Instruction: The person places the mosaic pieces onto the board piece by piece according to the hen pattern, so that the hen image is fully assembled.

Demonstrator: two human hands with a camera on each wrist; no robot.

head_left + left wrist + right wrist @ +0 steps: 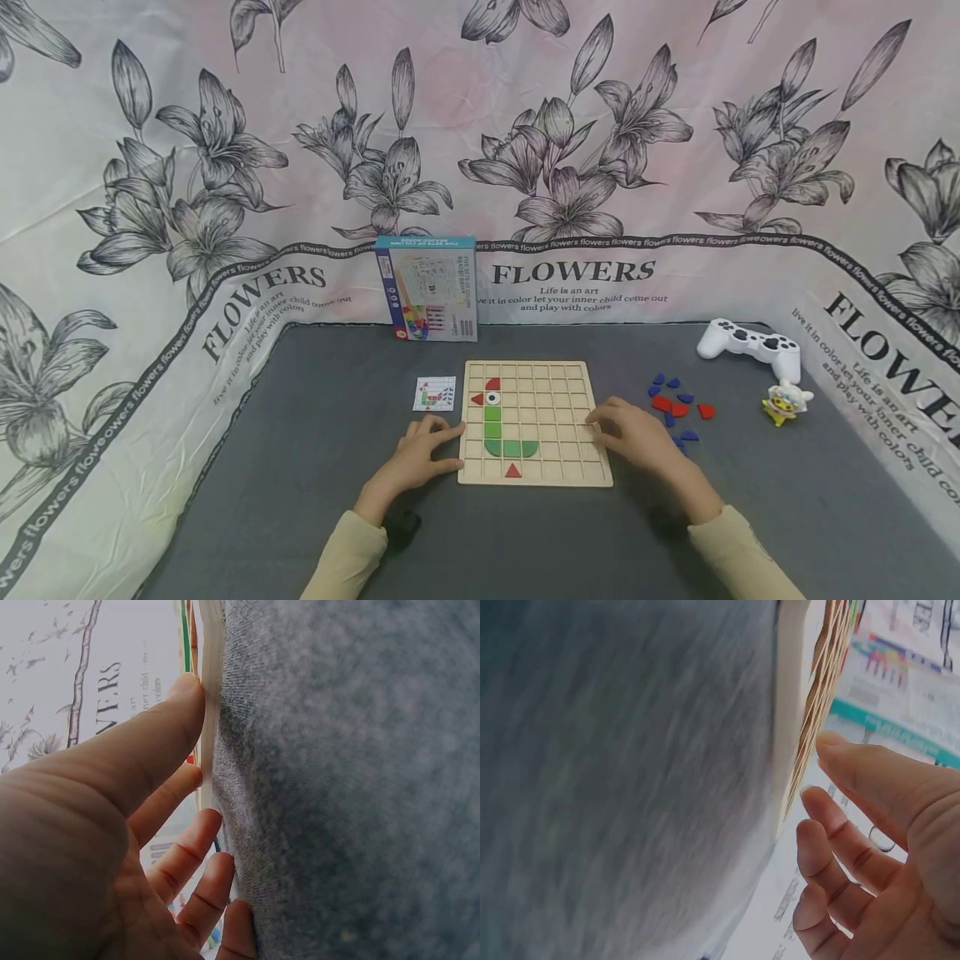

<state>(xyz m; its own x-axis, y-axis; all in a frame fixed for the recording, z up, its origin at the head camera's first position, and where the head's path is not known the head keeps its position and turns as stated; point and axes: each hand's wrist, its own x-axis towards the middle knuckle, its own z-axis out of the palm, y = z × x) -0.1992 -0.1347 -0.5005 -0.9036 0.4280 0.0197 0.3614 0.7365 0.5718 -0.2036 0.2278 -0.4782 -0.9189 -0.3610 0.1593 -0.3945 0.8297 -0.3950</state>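
Resting at the left edge of the wooden board (558, 417), left hand (415, 454) is keeping thumb and fingers apart, thumb and index tips touching the rim. Right hand (637, 435) is holding its fingers bent and apart at the opposite edge; can't tell how firmly it is touching. Board is lying flat between both hands. On it, right of the left hand, green pieces (492, 429) are forming an L-like line, with the eye piece (492, 397) sitting above them and red bits next to that. A red triangle (513, 471) is lying alone in the bottom row, right of the left thumb. Pattern card (433, 394) is lying just beyond the left hand. Loose blue pieces (686, 398) and loose red pieces (678, 409) are scattering right of the right hand and beyond it. Farther right of that hand, a small toy figure (783, 402) is standing near a white controller (750, 346). Box (427, 287) is standing well beyond the left hand, against the flowered cloth (570, 287).
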